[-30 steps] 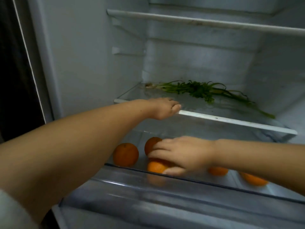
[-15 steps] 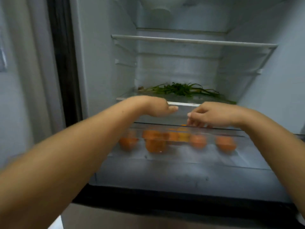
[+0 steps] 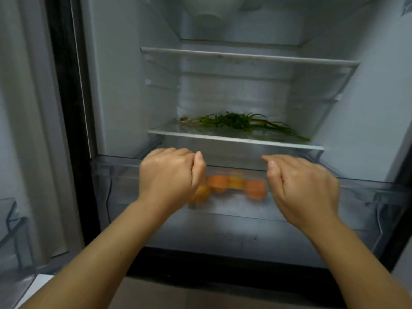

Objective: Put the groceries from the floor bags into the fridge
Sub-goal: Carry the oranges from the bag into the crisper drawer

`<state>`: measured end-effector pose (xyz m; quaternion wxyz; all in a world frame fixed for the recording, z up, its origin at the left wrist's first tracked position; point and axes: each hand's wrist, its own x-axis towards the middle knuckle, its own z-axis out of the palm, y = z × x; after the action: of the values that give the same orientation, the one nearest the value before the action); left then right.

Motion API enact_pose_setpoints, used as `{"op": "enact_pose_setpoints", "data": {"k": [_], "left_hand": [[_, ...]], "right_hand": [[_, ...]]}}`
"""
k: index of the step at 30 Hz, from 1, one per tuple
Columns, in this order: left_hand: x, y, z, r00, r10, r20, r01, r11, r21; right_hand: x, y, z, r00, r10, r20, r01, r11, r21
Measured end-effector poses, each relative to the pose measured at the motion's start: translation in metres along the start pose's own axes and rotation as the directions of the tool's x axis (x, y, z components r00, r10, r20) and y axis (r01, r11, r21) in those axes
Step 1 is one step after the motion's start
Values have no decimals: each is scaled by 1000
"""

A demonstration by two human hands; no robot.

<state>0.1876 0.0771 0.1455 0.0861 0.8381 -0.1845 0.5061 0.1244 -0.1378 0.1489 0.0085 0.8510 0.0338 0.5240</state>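
Note:
Several oranges (image 3: pixel 219 182) lie inside the clear crisper drawer (image 3: pixel 116 179) at the bottom of the open fridge, blurred through its front wall. My left hand (image 3: pixel 169 175) is curled over the drawer's front rim at the left of centre. My right hand (image 3: pixel 303 188) is curled over the same rim further right, thumb up. Both hands hide part of the fruit. A bunch of green herbs (image 3: pixel 240 122) lies on the glass shelf (image 3: pixel 234 139) just above the drawer. No grocery bag is in view.
A second glass shelf (image 3: pixel 245 55) sits higher up with nothing on it. The fridge's dark door frame (image 3: pixel 64 130) runs down the left. A clear door bin (image 3: pixel 13 219) shows at the far left edge.
My right hand has left the oranges and come up to the drawer's front rim. My left hand dropped from the shelf edge to the same rim. The view has pulled back from the fridge.

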Motion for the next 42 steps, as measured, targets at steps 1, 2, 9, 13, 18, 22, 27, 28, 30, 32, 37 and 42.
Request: {"op": "enact_pose_setpoints", "data": {"k": [1, 2, 9, 13, 18, 22, 27, 28, 30, 32, 37, 42], "left_hand": [[1, -1, 3, 1000, 0, -5, 0, 1000, -13], [3, -3, 4, 1000, 5, -7, -5, 999, -36], [37, -5, 35, 994, -12, 108, 26, 992, -126], [59, -13, 57, 959, -10, 284, 47, 991, -125], [80, -20, 89, 929, 33, 369, 19, 991, -135], [95, -27, 123, 895, 65, 441, 0, 989, -146], [101, -32, 164, 958, 25, 285, 5, 994, -105], [100, -31, 167, 979, 24, 204, -5, 996, -95], [97, -31, 171, 998, 20, 67, -15, 997, -75], [98, -31, 167, 999, 1, 39, 1, 998, -57], [102, -27, 153, 963, 13, 268, 17, 994, -112], [97, -29, 129, 831, 90, 549, 39, 975, -220]], "right_hand": [[2, -3, 2, 1000, 5, -8, -5, 1000, 5], [4, -5, 4, 1000, 7, -13, -7, 1000, 3], [35, 9, 31, 941, 113, 319, -91, 992, -84], [54, 17, 55, 905, 145, 399, -109, 988, -110], [72, 30, 86, 866, 164, 473, -124, 986, -114], [84, 38, 118, 825, 188, 532, -145, 982, -121], [89, 45, 149, 858, 213, 468, -156, 975, -157], [89, 46, 152, 877, 204, 436, -146, 976, -162], [88, 47, 153, 903, 207, 376, -153, 974, -170], [88, 48, 155, 914, 223, 338, -164, 967, -193], [90, 49, 151, 913, 200, 355, -146, 974, -173], [79, 48, 134, 848, 169, 502, -164, 985, -55]]}}
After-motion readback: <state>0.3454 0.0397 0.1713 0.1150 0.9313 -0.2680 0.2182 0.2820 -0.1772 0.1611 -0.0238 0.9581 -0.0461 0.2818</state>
